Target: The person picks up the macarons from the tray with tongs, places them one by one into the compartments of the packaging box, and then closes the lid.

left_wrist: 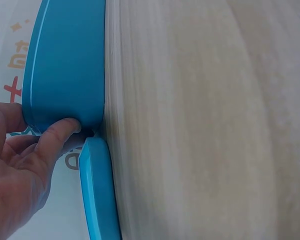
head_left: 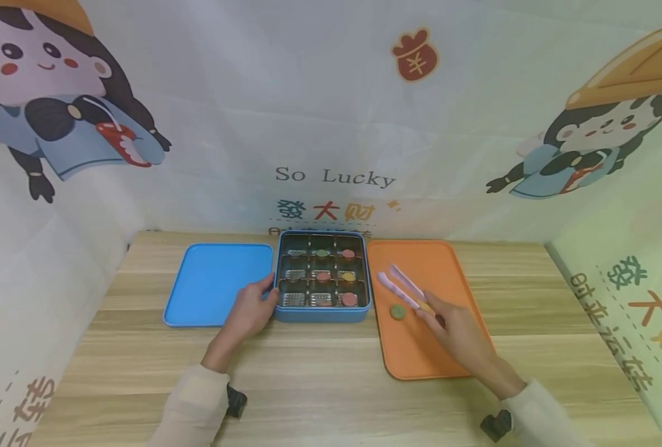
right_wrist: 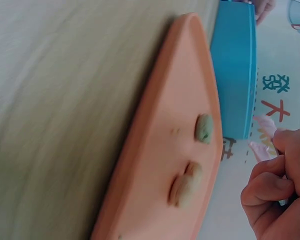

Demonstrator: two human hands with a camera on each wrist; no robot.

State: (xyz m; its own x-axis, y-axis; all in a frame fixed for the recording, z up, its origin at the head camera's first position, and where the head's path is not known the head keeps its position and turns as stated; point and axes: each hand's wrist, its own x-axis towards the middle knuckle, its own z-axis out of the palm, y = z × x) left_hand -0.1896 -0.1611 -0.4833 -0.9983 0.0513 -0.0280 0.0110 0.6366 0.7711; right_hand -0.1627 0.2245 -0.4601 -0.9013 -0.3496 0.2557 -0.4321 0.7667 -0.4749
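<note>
A blue tin box (head_left: 322,315) with a divided insert holds several round pink, yellow and green macarons in its middle and right columns. My left hand (head_left: 254,308) grips its front left corner; in the left wrist view the thumb (left_wrist: 60,135) presses the wall and a finger touches the rim. My right hand (head_left: 458,326) holds pale pink tongs (head_left: 402,287), their tips apart and above the orange tray (head_left: 431,354). On the tray, below the tongs, lies a green macaron (head_left: 398,311). Beige macarons (right_wrist: 185,187) lie nearer my right hand, mostly hidden in the head view.
A flat blue lid (head_left: 213,279) lies left of the box, close beside it. Everything rests on a wood-grain table (head_left: 308,372). A printed cloth backdrop (head_left: 224,124) rises behind the table and along both sides.
</note>
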